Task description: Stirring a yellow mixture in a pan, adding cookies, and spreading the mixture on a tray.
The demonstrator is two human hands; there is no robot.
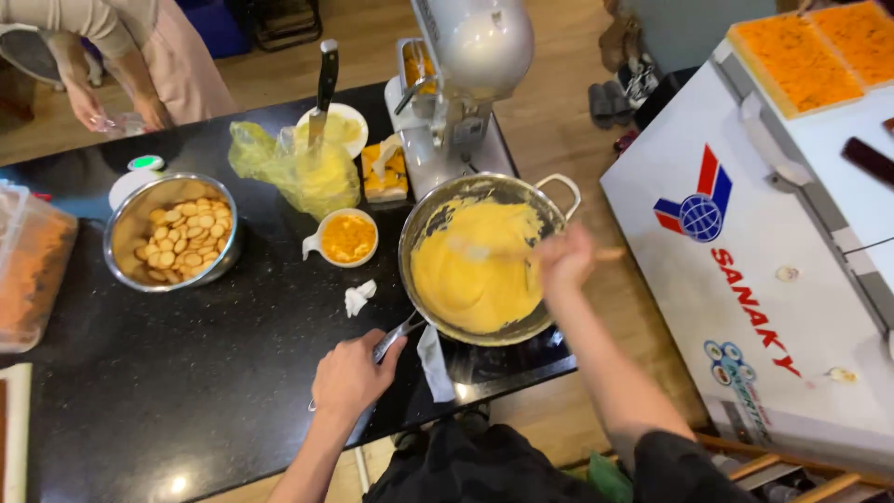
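Black polished counter [186, 373] is seen nearest, with the left hand [349, 377] closed round the handle of a big steel pan [484, 256], so it's gripped firmly. Thick yellow batter [470, 270] fills the pan, probably heavy and sloshy, best held by that handle or the loop on the far rim. The right hand [563, 261] is blurred over the batter; its fingers can't be made out. Farther off, a bowl of biscuits [177, 233], a small cup [347, 237] and a stand mixer [461, 84] are set out. A white chest freezer [764, 279] is parked beside, on wooden flooring.

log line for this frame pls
left hand: grips pan handle | right hand: blurred over pan of yellow batter | cracker bowl apart
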